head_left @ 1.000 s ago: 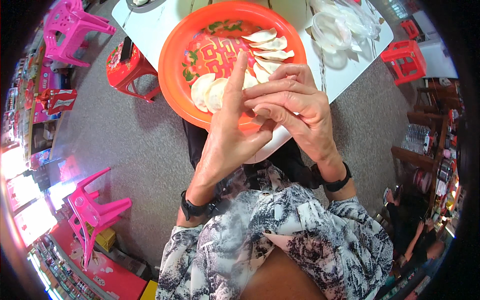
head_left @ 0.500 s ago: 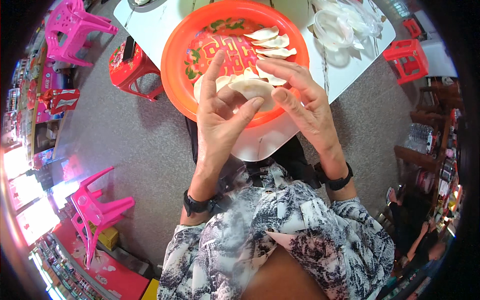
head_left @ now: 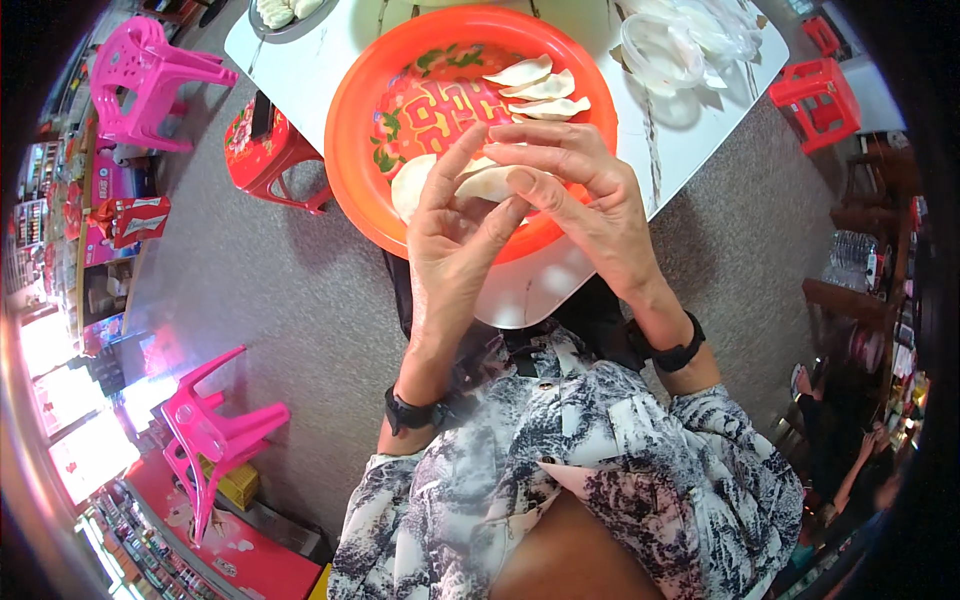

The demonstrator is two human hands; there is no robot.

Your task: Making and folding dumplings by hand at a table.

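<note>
A pale folded dumpling (head_left: 487, 186) is held up over the near part of a round orange-red plastic tray (head_left: 346, 160). My left hand (head_left: 448, 225) pinches its lower edge with the thumb, the forefinger raised beside it. My right hand (head_left: 598, 195) closes on its right end, thumb at the edge and fingers arched over the top. Several finished dumplings (head_left: 548, 109) lie along the tray's right side. More dumplings (head_left: 408, 188) rest at the near left, partly hidden by my hands. Red and green flower patterns show on the tray's bottom.
The white marbled table (head_left: 640, 150) carries clear plastic bags and a container (head_left: 670, 50) at the right. A plate of dumplings (head_left: 285, 12) stands at the far left. Around it are a red stool (head_left: 270, 150) with a phone, pink chairs (head_left: 225, 430) and another person (head_left: 850, 440) at the right.
My right hand has moved left and its thumb has come onto the dumpling's right end. My hands are closer together. The whole view has shifted slightly.
</note>
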